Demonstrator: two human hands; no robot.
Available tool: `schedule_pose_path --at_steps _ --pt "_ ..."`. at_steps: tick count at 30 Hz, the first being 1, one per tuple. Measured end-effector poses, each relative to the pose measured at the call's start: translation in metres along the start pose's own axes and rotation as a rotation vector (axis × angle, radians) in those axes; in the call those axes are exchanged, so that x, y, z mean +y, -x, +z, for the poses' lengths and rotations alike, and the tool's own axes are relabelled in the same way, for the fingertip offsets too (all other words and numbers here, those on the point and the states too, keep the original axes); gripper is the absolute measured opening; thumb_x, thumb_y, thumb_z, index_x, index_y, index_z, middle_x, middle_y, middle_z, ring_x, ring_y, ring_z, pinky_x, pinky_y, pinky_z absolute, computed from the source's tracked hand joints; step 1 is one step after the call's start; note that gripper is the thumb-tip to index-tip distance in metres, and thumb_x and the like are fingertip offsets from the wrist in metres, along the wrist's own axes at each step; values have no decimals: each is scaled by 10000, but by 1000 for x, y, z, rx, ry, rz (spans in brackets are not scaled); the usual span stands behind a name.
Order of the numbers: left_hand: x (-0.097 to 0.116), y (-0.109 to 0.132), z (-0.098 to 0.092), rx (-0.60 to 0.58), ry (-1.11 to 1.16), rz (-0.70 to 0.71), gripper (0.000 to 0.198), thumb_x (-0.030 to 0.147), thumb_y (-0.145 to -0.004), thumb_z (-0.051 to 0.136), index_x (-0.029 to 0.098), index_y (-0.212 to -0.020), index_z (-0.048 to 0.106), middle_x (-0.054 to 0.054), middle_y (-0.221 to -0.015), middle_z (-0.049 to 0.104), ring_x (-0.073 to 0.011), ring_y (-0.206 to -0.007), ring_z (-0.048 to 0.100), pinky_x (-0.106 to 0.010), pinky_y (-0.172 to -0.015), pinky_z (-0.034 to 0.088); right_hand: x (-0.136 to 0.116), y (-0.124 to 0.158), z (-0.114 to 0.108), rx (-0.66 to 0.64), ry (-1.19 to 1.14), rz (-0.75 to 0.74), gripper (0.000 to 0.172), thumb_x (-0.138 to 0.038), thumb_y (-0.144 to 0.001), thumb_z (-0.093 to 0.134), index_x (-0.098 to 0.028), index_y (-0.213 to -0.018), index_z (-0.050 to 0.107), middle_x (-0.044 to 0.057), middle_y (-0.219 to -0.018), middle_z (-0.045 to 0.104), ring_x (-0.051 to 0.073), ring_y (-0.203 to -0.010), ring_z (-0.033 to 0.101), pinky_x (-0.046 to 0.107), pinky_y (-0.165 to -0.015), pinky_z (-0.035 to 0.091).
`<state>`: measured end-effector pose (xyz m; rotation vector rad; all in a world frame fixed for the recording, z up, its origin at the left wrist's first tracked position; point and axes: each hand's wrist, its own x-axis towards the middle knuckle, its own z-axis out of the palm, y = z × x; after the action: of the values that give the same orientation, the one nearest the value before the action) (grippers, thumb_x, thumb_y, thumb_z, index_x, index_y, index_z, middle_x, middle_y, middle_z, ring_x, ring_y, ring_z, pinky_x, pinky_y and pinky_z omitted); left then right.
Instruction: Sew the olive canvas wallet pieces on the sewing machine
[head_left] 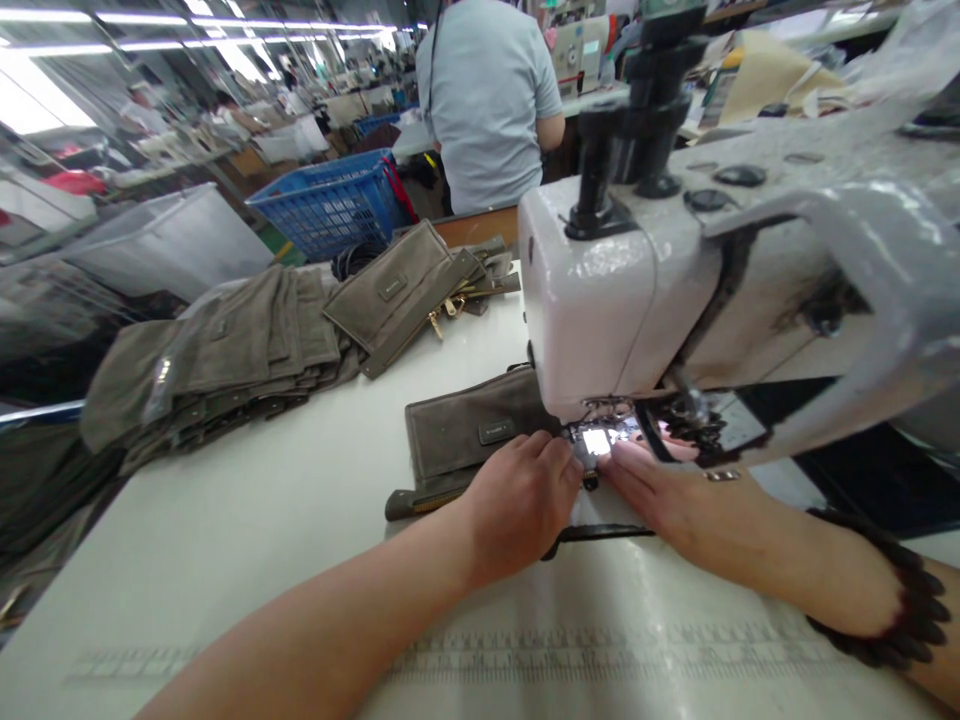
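A white sewing machine (pixel 600 300) stands on the white table (pixel 247 530). A grey-brown suede pouch (pixel 469 430) with a small label lies under its head by the lit needle area. My left hand (pixel 521 495) rests on the pouch's right end with fingers curled, pinching the material beside the needle. On the other side of the needle, my right hand (pixel 664 490) lies close with fingers pressed flat on the piece. A dark beaded bracelet (pixel 892 605) circles my right wrist.
A stack of finished grey pouches (pixel 225 355) lies at the left, with more pouches and gold zipper pulls (pixel 409 290) behind. A blue crate (pixel 334 200) and a clear bin (pixel 169 240) stand beyond. A person in a light shirt (pixel 487 100) stands with back turned.
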<state>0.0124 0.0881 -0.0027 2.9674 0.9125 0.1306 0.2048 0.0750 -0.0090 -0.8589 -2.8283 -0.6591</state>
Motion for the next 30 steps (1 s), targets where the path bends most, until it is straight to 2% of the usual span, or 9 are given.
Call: schedule_pose_path --at_steps 7,13,19,25,30 --pt "-3 -2 -1 2 7 -16 179 131 -874 362 112 -923 533 -105 -915 574 -209 -908 549 -349 -785 484 3 -4 0 -11 -92 55 345 23 -766 311 -126 -890 596 82 -868 611 199 -809 556 336 -622 397" --pt "-4 -3 -2 -23 5 -14 168 130 -869 371 114 -896 536 -110 -930 572 -211 -926 541 -345 -788 484 5 -5 4 76 -135 100 322 7 -766 336 -129 -892 599 80 -882 636 186 -727 586 326 -572 424" --pt "-4 -4 0 3 -20 -22 184 133 -875 361 113 -880 543 -108 -931 578 -212 -924 541 -346 -790 484 3 -1 12 74 -151 103 333 6 -780 336 -115 -973 578 81 -960 640 198 -811 596 340 -622 459" --pt "-8 -4 5 19 -25 -24 199 137 -884 351 108 -848 545 -105 -911 576 -228 -948 536 -348 -776 489 5 -5 10 146 -195 154 334 2 -814 302 -119 -953 581 78 -904 652 199 -825 599 339 -652 464" --pt "-9 -5 8 32 -52 -18 198 133 -884 350 106 -865 545 -110 -916 576 -227 -943 537 -346 -759 489 7 -6 12 63 -303 185 306 -46 -823 361 -158 -1011 575 83 -954 640 186 -853 590 311 -658 470"
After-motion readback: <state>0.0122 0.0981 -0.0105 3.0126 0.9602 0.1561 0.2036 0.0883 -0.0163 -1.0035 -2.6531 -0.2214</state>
